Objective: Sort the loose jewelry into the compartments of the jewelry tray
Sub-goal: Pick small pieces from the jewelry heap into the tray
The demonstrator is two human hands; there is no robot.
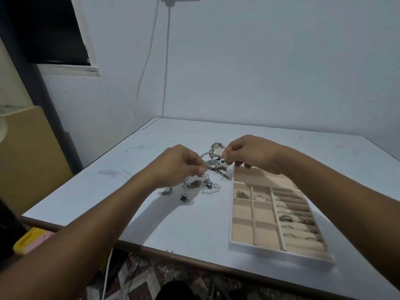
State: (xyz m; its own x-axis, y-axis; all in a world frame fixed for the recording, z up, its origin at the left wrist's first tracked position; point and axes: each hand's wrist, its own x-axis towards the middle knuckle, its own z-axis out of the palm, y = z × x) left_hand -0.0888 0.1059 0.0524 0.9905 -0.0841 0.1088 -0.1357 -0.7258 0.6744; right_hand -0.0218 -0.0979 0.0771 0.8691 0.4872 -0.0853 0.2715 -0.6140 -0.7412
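A beige jewelry tray (241, 245) with several compartments lies on the right of the white table (173, 224). Rings sit in its ring rolls (287, 218), and two upper small compartments hold pieces. A pile of loose jewelry (195, 188), chains and beads, lies left of the tray. My left hand (179, 165) and my right hand (249, 152) are raised over the pile, each pinching one end of a silver wristwatch (213, 163) held between them.
More tangled pieces (217, 148) lie behind the watch. White cables (166, 61) hang down the wall behind the table. A yellow and pink object (30, 241) sits below the table's left edge. A patterned floor shows under the front edge.
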